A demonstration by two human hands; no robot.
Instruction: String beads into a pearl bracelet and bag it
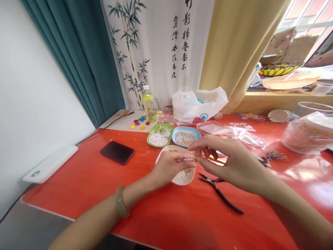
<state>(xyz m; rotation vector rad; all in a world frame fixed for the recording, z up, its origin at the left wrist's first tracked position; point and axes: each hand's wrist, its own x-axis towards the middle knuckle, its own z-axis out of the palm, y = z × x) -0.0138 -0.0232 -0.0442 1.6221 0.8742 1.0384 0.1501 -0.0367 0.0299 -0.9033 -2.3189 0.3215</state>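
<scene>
My left hand (168, 164), with a bracelet on the wrist, pinches a short row of small pale beads (189, 158) over a white dish (182, 179). Thumb and forefinger of my right hand (231, 160) close together at the right end of the beads; whatever they grip is too small to name. Gold-coloured pieces lie in the white dish, partly hidden by my left hand. Behind it are a green dish (148, 139) of pearly white beads (159, 139) and a blue dish (196, 133) of gold beads (184, 138). Black-handled pliers (217, 189) lie below my right hand.
A phone (117, 152) lies left on the red table (145, 208). At the back stand a bottle (149, 104) and a white plastic bag (184, 106). Clear packets (244, 133) and a large plastic-covered tub (309, 132) are on the right.
</scene>
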